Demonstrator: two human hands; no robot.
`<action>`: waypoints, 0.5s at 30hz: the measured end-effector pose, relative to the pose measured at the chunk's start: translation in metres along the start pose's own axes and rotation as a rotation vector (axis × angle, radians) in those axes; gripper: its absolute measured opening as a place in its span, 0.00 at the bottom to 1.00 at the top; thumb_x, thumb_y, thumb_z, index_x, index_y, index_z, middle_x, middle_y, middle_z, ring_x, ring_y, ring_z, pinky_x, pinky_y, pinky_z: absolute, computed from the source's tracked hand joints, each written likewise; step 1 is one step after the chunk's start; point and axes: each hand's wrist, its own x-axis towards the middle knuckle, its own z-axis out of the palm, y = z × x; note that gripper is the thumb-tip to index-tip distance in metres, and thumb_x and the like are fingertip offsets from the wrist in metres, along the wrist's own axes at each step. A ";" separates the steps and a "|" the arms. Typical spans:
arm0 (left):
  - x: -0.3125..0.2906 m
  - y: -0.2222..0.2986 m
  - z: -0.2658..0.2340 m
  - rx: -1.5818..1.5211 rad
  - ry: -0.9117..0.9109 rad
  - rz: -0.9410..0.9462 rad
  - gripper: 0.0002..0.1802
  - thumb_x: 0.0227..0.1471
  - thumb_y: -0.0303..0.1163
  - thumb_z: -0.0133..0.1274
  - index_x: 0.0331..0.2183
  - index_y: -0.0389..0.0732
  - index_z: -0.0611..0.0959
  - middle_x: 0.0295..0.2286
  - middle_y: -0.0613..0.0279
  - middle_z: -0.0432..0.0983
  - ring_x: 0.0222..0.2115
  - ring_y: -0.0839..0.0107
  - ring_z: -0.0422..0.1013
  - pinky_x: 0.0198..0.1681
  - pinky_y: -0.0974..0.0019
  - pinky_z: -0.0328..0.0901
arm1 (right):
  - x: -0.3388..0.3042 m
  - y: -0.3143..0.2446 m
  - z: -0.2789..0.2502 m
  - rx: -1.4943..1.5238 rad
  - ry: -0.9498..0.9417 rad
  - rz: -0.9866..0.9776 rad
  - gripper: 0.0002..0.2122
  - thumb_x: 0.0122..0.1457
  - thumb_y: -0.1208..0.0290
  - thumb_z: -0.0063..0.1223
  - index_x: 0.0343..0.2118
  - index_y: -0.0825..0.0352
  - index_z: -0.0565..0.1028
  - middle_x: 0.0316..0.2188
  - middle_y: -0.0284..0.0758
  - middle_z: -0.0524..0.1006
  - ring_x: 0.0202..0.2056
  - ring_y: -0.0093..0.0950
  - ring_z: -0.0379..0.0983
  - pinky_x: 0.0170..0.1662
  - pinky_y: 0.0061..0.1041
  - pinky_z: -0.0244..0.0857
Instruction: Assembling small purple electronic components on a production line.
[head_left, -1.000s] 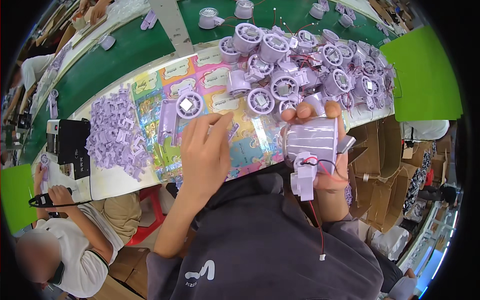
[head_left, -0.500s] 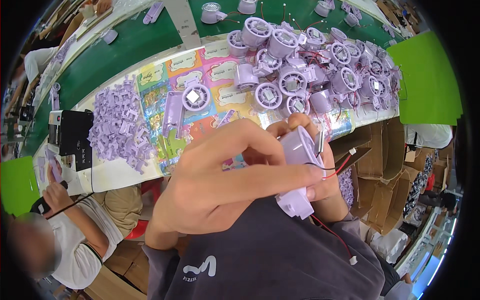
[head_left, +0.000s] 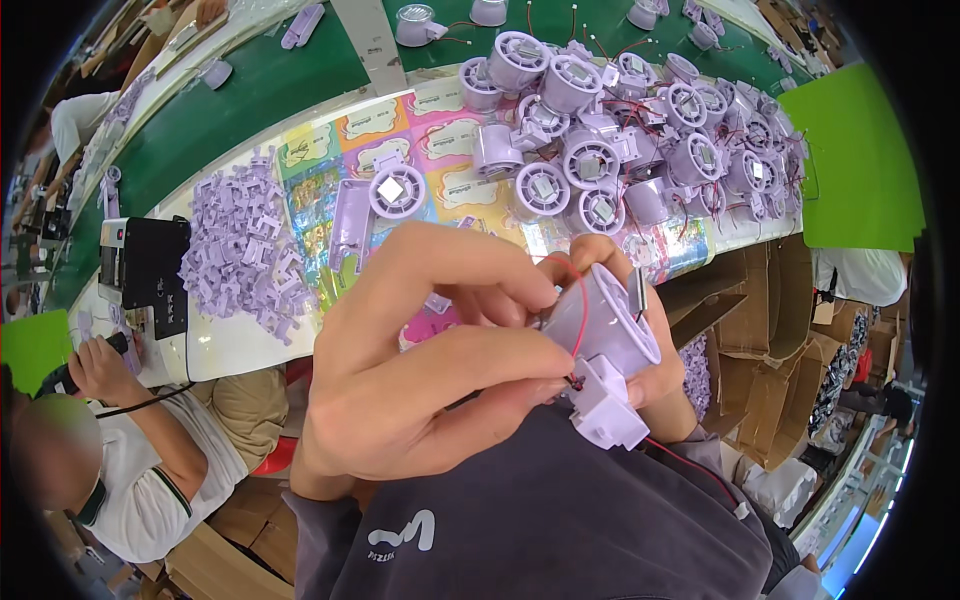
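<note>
A lavender round plastic housing [head_left: 610, 325], like a small fan casing, is held tilted in front of my chest. My right hand [head_left: 662, 372] grips it from the far side, with the palm partly hidden behind it. My left hand [head_left: 430, 350] is closed, thumb and forefinger pinching a thin red wire [head_left: 584, 315] beside the housing's square block [head_left: 605, 410]. The wire loops up along the housing's left side. A second red lead [head_left: 690, 468] with a white plug hangs from the block across my shirt. A silvery metal piece [head_left: 640, 290] shows at the housing's rim.
Many similar housings [head_left: 590, 165] with wires are heaped behind my hands. Left of them lie a single housing [head_left: 397, 191] and a pile of small lavender brackets [head_left: 235, 245]. A black box [head_left: 150, 275] stands near a seated co-worker [head_left: 165, 470]. Cardboard boxes [head_left: 760, 310] are at right.
My left hand has shifted from the housing's right rim to its lower left, carrying the red wire across. The housing has turned slightly, bringing its square block more into view.
</note>
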 end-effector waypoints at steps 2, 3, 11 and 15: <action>-0.004 -0.002 0.003 -0.027 0.030 -0.003 0.10 0.39 0.24 0.67 0.30 0.37 0.87 0.37 0.50 0.74 0.31 0.68 0.71 0.37 0.67 0.69 | 0.000 0.001 -0.004 0.039 -0.038 -0.006 0.43 0.40 0.72 0.71 0.59 0.66 0.57 0.51 0.49 0.68 0.55 0.49 0.69 0.53 0.48 0.69; -0.006 -0.002 0.004 -0.054 0.061 -0.007 0.09 0.39 0.24 0.66 0.29 0.36 0.87 0.37 0.49 0.74 0.31 0.67 0.70 0.37 0.67 0.68 | 0.001 0.002 -0.002 0.042 -0.042 -0.004 0.43 0.40 0.72 0.71 0.59 0.66 0.57 0.51 0.49 0.68 0.55 0.49 0.69 0.53 0.48 0.69; -0.012 -0.009 0.006 -0.194 0.059 -0.013 0.09 0.46 0.29 0.63 0.29 0.34 0.83 0.37 0.47 0.74 0.31 0.66 0.71 0.34 0.67 0.67 | 0.004 0.008 0.008 0.119 -0.029 -0.051 0.44 0.38 0.68 0.75 0.58 0.67 0.57 0.50 0.50 0.68 0.55 0.48 0.69 0.51 0.44 0.71; -0.013 -0.009 0.007 -0.241 0.058 -0.020 0.09 0.49 0.30 0.61 0.29 0.34 0.82 0.35 0.46 0.75 0.31 0.66 0.71 0.35 0.67 0.68 | 0.001 0.004 0.007 0.114 0.027 0.014 0.45 0.37 0.67 0.76 0.58 0.68 0.57 0.50 0.49 0.69 0.54 0.44 0.69 0.53 0.40 0.69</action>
